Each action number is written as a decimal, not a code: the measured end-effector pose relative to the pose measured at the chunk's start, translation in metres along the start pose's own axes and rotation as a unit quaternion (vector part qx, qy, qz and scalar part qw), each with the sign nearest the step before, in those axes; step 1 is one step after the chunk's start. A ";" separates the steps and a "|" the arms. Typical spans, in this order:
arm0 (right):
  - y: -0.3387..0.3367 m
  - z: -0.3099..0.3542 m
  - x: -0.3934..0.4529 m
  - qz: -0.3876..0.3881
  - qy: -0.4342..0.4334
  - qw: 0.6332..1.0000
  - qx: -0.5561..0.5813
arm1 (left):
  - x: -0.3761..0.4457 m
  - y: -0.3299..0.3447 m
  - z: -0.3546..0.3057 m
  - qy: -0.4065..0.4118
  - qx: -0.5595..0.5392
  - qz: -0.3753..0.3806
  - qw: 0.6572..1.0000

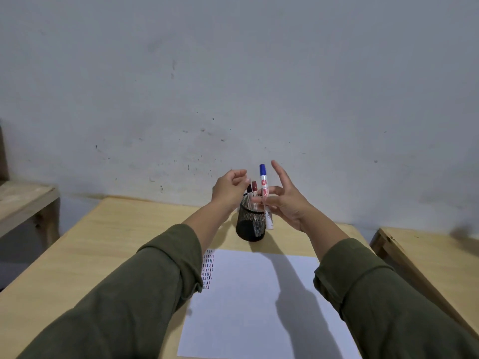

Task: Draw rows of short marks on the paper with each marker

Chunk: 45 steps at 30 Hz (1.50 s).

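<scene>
A white sheet of paper [259, 301] lies on the wooden table, with several rows of short marks [208, 270] near its far left corner. Behind it stands a black mesh pen holder [250, 226] with a dark-capped marker [249, 190] and a red-capped marker [254, 187] in it. My right hand [285, 203] pinches a white marker with a blue cap [265, 187], upright, just right of the holder, with the other fingers spread. My left hand [229, 189] hovers over the holder's left side, fingers curled, holding nothing that I can see.
The light wooden table [103, 250] ends at a grey wall. A wooden shelf [26, 200] stands at the left and another wooden table [427, 255] at the right. My green sleeves cover part of the paper's left and right edges.
</scene>
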State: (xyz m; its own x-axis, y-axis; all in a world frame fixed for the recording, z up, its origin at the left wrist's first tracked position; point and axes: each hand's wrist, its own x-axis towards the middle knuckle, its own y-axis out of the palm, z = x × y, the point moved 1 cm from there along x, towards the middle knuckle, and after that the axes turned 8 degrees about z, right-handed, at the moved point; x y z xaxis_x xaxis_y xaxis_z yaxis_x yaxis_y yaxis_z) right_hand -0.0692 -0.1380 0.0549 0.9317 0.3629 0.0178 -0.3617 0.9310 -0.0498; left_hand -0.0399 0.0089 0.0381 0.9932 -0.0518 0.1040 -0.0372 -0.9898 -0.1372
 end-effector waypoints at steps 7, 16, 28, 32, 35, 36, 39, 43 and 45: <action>-0.012 0.011 0.030 -0.106 -0.075 0.980 -0.151 | 0.010 0.008 0.031 -0.049 0.118 0.020 0.992; -0.015 -0.011 0.057 -0.169 -0.096 0.948 -0.252 | 0.016 0.013 0.045 -0.060 0.134 0.054 0.988; -0.017 -0.041 0.061 -0.109 -0.048 0.944 -0.306 | 0.018 0.011 0.058 -0.055 0.093 0.053 0.993; -0.015 -0.043 0.062 -0.081 -0.064 0.942 -0.319 | 0.019 0.010 0.060 -0.043 0.090 0.057 0.993; -0.017 -0.046 0.065 -0.076 -0.060 0.938 -0.333 | 0.019 0.010 0.060 -0.045 0.080 0.060 0.994; -0.018 -0.047 0.066 -0.073 -0.058 0.939 -0.331 | 0.020 0.010 0.060 -0.043 0.078 0.060 0.994; -0.019 -0.050 0.066 -0.071 -0.057 0.941 -0.327 | 0.019 0.011 0.059 -0.033 0.075 0.063 0.995; -0.020 -0.052 0.067 -0.077 -0.054 0.946 -0.310 | 0.019 0.011 0.059 -0.039 0.078 0.060 0.994; -0.019 -0.051 0.065 -0.090 -0.060 0.948 -0.299 | 0.016 0.011 0.056 -0.042 0.097 0.057 0.993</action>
State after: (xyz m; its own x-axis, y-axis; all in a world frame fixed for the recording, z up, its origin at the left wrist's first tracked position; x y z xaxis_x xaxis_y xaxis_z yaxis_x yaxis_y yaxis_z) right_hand -0.0003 -0.1341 0.0061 0.9526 0.2361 0.1918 -0.0796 0.8020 -0.5919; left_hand -0.0180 0.0042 -0.0171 0.9898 -0.1425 -0.0050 -0.1361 -0.9337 -0.3311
